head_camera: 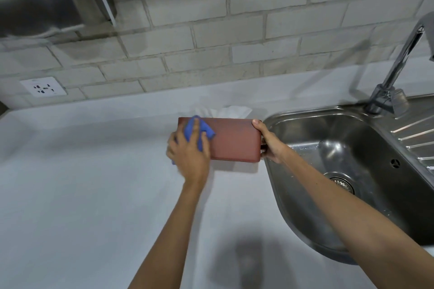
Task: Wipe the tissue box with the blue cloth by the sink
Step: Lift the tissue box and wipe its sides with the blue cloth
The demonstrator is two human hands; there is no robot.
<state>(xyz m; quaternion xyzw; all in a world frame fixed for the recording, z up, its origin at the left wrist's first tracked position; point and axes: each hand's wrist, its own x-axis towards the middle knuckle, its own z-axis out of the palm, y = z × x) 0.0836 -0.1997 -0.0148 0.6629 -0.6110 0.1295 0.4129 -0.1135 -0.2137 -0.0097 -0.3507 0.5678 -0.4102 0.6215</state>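
Head view: tissue box (234, 141) sits on the worktop (94, 171) between my hands, just beside the sink (305, 119). My right hand (267, 141) is clamped on its right end. My left hand (187, 150) presses the blue cloth (206, 130) flat against the near face. Box looks rigid, smooth, probably light; the end grip should stop sliding.

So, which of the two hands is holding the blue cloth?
The left hand. It presses the blue cloth against the left end of the tissue box. The right hand has no cloth and only grips the box's right end, beside the sink.
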